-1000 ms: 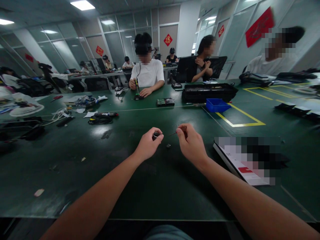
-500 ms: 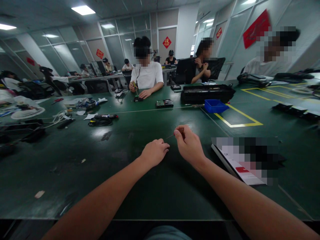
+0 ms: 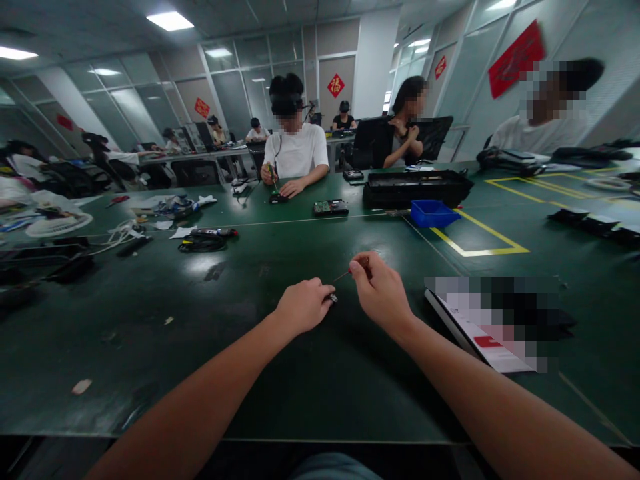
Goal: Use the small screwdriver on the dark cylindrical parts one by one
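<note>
A broad table (image 3: 280, 373) covered in a dark green, slightly glossy mat fills the view, scuffed and dotted with small pale scraps. On it, just past the knuckles of the left hand (image 3: 300, 305), sits a tiny metal part (image 3: 332, 297) — silvery, roundish, too small to make out further. The left hand is curled into a loose fist, knuckles up, fingers tucked under and resting on the mat; its fingertips touch or pinch the metal part at the near side, though whether they truly grip it cannot be told. The forearm runs in bare from the lower left.

The right hand (image 3: 380, 290) is held a little higher, wrist bent back, thumb and forefinger pressed together on a thin tool (image 3: 344, 274) — a slender rod with a reddish tint whose tip slants down-left toward the metal part, stopping just short of it.

To the right lies a flat white booklet (image 3: 493, 350) with a red mark, partly blurred. Farther off stand a blue plastic bin (image 3: 432, 213), a long black tray (image 3: 417, 187) and a coil of black cable (image 3: 201, 241); yellow tape lines (image 3: 480, 252) mark out a rectangle.
</note>
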Motion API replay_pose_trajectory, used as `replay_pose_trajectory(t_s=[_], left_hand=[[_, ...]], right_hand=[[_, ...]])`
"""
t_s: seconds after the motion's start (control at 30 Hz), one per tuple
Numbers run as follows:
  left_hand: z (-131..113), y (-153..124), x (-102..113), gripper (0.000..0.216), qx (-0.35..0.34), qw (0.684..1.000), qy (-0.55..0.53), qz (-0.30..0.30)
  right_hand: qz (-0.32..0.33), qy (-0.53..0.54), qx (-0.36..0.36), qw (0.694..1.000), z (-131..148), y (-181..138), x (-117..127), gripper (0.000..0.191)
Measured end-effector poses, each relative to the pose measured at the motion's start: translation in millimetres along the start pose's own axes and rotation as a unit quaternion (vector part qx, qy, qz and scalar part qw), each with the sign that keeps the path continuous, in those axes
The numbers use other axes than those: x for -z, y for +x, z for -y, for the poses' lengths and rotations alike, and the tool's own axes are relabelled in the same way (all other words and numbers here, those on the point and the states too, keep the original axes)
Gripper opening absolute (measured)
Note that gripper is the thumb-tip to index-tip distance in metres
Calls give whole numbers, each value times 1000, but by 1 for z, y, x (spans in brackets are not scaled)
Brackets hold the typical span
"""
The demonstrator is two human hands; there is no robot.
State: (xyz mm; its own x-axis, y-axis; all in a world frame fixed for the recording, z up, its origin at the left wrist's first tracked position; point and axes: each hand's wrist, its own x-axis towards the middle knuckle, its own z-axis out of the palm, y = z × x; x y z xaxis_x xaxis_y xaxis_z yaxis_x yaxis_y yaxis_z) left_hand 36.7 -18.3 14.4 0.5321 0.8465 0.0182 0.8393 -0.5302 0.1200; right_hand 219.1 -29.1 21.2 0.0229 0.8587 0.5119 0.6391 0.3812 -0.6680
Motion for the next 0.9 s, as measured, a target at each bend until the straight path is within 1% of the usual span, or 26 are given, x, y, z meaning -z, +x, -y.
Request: replay_pose_trajectory(t_s=[0.13, 0.3, 0.47, 0.53, 0.57, 0.63, 0.7, 0.77, 0.83, 0.9], left_hand=[[-1, 1, -1, 35, -17, 999, 28, 9], [0, 2, -6, 41, -51, 998, 31, -1], [-2, 3, -8, 32, -67, 998, 16, 1], [-2, 3, -6, 30, -65, 998, -17, -4], [-1, 2, -4, 28, -60, 997, -51, -7], [4, 1, 2, 26, -38, 987, -156, -14], [12, 1, 8, 24, 6, 956, -294, -16], [24, 1, 14, 25, 63, 904, -422, -21], [40, -1, 21, 26, 126, 837, -531, -41], [58, -7, 29, 24, 182, 753, -627, -78]], right_hand=[[-3, 2, -3, 1000, 0, 0, -1, 16], [1, -2, -4, 1000, 0, 0, 0, 17], [1, 2, -1, 1000, 1, -1, 1, 18], [-1, 4, -2, 1000, 1, -1, 1, 18], [-1, 4, -2, 1000, 1, -1, 2, 18], [2, 4, -2, 1000, 2, 0, 3, 18], [6, 6, -3, 1000, 3, 0, 3, 18], [12, 8, -7, 1000, 3, 0, 4, 18], [16, 8, -11, 1000, 3, 0, 4, 19], [19, 9, -12, 1000, 3, 0, 5, 20]])
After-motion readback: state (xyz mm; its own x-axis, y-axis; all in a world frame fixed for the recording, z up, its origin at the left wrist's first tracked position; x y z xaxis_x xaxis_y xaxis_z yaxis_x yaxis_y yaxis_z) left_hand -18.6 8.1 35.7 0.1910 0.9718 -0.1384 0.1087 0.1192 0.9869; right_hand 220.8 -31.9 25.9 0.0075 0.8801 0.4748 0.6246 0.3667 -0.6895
